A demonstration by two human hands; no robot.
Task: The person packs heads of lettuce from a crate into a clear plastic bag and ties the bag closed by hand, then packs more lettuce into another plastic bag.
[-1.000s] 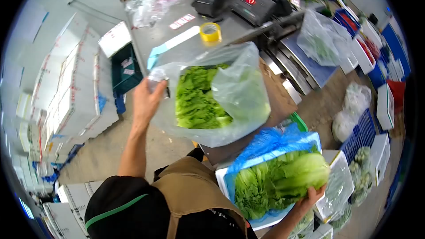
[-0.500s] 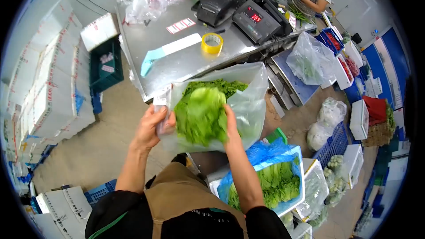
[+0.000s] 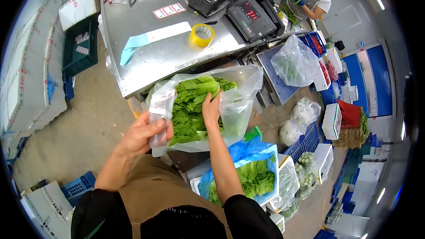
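A clear plastic bag hangs open in front of me, with leafy green lettuce inside. My left hand is closed on the bag's gathered left edge, thumb on the outside. My right hand reaches into the bag's mouth, its thumb and fingers around the pale stem end of a lettuce head; some fingertips are hidden among the leaves. Below my right forearm, a white foam box lined with blue plastic contains more lettuce.
A steel table bears yellow tape, a label sheet and a scale display. A bagged bundle lies on a platform to the right. White boxes stack at left. Another person handles greens at the far end.
My right hand has moved the lettuce head deeper into the bag, and now reaches inside it. My left hand still grips the bag's edge. The camera view has shifted.
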